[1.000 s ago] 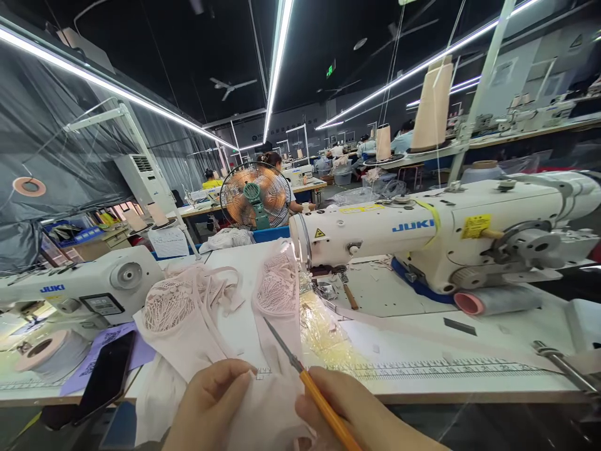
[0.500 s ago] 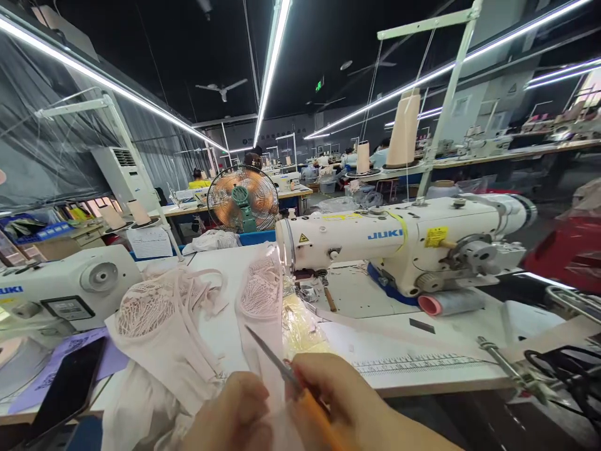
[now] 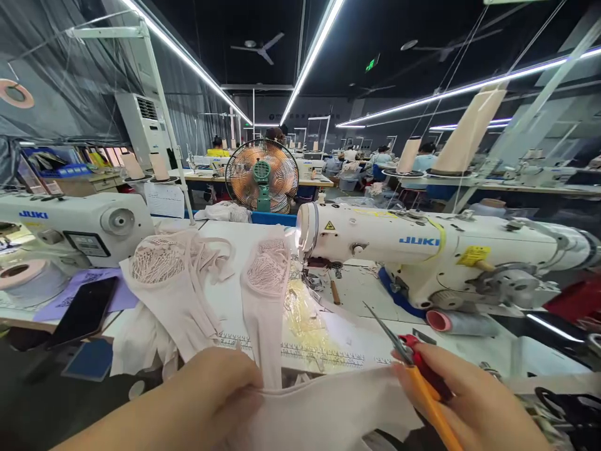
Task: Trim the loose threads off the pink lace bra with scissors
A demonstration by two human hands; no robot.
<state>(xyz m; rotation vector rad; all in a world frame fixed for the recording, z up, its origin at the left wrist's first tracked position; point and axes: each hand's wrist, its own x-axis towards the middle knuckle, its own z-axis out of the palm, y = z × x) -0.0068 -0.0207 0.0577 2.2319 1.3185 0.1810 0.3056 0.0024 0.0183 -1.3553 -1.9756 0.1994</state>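
Left hand (image 3: pixel 223 385) pinches beige fabric (image 3: pixel 323 410) edge; right hand (image 3: pixel 474 391) grips orange-handled pointed tool (image 3: pixel 428 401) near front edge of table (image 3: pixel 226 305).

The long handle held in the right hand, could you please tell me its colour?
The long handle is orange, seen best in the head view.

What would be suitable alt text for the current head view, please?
A person's left hand grips pale fabric that reaches the right hand, which holds an orange-handled pointed tool. Beyond are lace garment pieces and a white JUKI sewing machine on a worktable.
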